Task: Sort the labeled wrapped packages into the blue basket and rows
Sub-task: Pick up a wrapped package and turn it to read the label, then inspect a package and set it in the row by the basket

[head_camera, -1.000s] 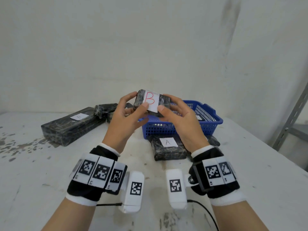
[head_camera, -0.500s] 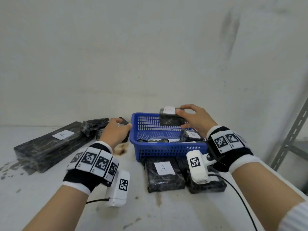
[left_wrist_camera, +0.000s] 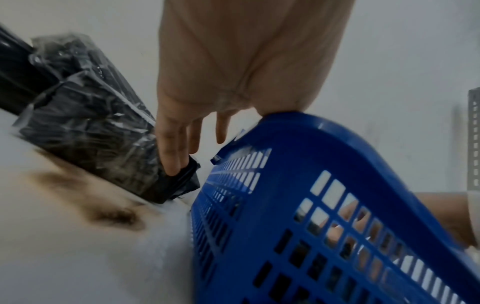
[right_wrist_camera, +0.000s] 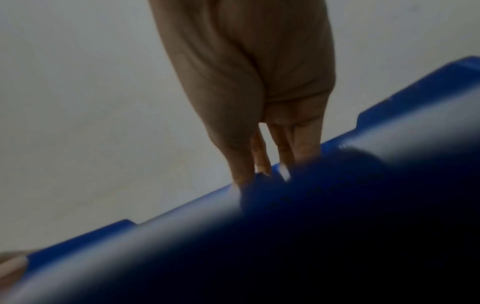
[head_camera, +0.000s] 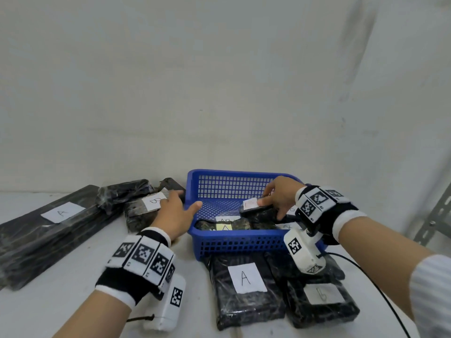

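Head view shows the right hand pinching a small black wrapped package with a white label low inside the blue plastic basket, so lay it flat before letting go, while the open left hand steadies the rim.

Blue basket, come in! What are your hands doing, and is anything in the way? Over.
Right hand grips small wrapped package, low inside blue basket. Left hand open, fingers touching B package beside basket. Other packages already in the basket underneath.
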Tool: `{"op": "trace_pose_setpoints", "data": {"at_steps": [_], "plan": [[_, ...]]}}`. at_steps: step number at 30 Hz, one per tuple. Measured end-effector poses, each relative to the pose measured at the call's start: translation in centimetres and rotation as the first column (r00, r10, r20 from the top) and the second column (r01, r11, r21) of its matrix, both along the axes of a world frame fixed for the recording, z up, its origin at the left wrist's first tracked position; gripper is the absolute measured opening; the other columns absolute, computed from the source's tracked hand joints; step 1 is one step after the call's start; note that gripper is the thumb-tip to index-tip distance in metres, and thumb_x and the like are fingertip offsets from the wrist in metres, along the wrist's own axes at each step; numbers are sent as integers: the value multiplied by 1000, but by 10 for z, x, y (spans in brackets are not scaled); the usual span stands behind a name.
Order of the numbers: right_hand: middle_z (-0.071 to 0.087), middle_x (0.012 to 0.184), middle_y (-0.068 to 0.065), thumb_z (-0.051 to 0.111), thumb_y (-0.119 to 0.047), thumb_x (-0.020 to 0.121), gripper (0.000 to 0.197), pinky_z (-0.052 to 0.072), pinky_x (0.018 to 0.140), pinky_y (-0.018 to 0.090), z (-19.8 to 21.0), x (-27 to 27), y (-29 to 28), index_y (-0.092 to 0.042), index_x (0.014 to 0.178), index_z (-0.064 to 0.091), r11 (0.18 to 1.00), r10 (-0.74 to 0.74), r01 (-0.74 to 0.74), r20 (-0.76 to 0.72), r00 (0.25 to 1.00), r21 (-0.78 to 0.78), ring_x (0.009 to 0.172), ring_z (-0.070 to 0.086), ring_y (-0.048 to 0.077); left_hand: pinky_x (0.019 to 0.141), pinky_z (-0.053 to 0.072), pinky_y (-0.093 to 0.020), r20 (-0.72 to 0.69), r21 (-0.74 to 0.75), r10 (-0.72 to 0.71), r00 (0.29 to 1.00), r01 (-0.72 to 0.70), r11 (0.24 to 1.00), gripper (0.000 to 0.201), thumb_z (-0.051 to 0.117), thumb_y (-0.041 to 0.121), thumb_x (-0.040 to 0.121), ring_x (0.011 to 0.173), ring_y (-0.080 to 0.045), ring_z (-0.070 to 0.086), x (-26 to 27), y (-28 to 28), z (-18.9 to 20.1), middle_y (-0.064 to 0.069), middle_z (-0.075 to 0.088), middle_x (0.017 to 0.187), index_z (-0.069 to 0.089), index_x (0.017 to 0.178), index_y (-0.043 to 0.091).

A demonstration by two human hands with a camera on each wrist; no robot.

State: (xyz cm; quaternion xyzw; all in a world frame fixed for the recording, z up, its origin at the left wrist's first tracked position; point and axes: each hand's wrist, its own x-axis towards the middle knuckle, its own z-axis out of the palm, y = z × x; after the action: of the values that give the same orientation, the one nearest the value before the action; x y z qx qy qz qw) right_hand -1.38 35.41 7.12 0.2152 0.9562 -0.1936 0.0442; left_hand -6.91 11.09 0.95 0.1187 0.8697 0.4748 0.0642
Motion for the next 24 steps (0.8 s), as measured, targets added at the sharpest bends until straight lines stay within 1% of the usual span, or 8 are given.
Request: {"op": "trace_pose_setpoints", "data": {"at_steps": [3, 8, 10, 12, 15, 17, 21, 24], "plan": [[68, 87, 5, 69, -29, 94, 34, 54, 59, 26, -6, -1, 3, -8, 120, 65, 1000, -17, 16, 53, 998, 6, 72, 69, 22, 101, 45, -47, -11, 50, -16, 1000, 17, 999, 53, 58, 37, 94, 115, -27, 57, -1, 1, -2, -11, 51, 135, 37, 138, 16], [71, 108, 12, 66, -25, 96, 39, 60, 69, 32, -13, -1, 9, -11, 132, 61, 999, 4, -7, 98, 995, 33, 70, 66, 20, 92, 46, -37, -14, 105, -28, 1000, 29, 994, 49, 55, 30, 97, 101, -19, 58, 5, 2, 0, -6, 58, 129, 37, 140, 14], [70, 117, 13, 66, -21, 96, 42, 58, 68, 28, -14, -1, 7, -12, 136, 59, 998, 30, -36, 115, 993, 48, 72, 65, 18, 89, 45, -35, -17, 115, -28, 999, 30, 993, 49, 54, 29, 97, 99, -18, 56, 6, 2, 1, -6, 59, 128, 37, 140, 14], [68, 122, 11, 65, -22, 97, 44, 55, 71, 26, -12, 0, 4, -13, 139, 58, 989, 64, -81, 135, 989, 124, 83, 65, 20, 85, 44, -32, -18, 115, -24, 1000, 26, 993, 49, 54, 29, 98, 98, -17, 56, 8, 2, 1, -5, 59, 129, 36, 141, 14], [61, 137, 8, 62, -24, 99, 42, 46, 96, 31, -7, 3, -3, -9, 138, 59, 961, 104, -141, 160, 982, 236, 119, 59, 26, 87, 44, -33, -11, 111, -22, 1000, 23, 994, 49, 53, 30, 98, 106, -21, 59, 8, 2, 1, -6, 58, 130, 35, 141, 15], [55, 145, 7, 62, -22, 98, 46, 41, 104, 31, -6, 4, -4, -11, 142, 55, 959, 104, -144, 167, 980, 244, 131, 52, 25, 92, 45, -36, -9, 108, -19, 1000, 20, 994, 49, 53, 29, 98, 112, -24, 59, 9, 3, 1, -6, 58, 131, 35, 141, 15], [54, 146, 5, 60, -14, 99, 43, 39, 106, 31, -9, 8, -3, -16, 141, 57, 949, 125, -178, 206, 970, 259, 131, 51, 24, 97, 47, -41, -11, 86, -15, 1000, 16, 996, 48, 53, 32, 98, 113, -26, 60, 7, 4, -2, -7, 58, 131, 36, 140, 17], [54, 145, 5, 59, -14, 99, 41, 40, 106, 31, -10, 13, -1, -17, 139, 58, 946, 141, -196, 217, 966, 257, 130, 52, 24, 102, 45, -45, -15, 41, 15, 1000, -15, 999, 49, 52, 44, 96, 113, -29, 58, 5, 3, -5, -13, 51, 136, 39, 137, 21]]}}
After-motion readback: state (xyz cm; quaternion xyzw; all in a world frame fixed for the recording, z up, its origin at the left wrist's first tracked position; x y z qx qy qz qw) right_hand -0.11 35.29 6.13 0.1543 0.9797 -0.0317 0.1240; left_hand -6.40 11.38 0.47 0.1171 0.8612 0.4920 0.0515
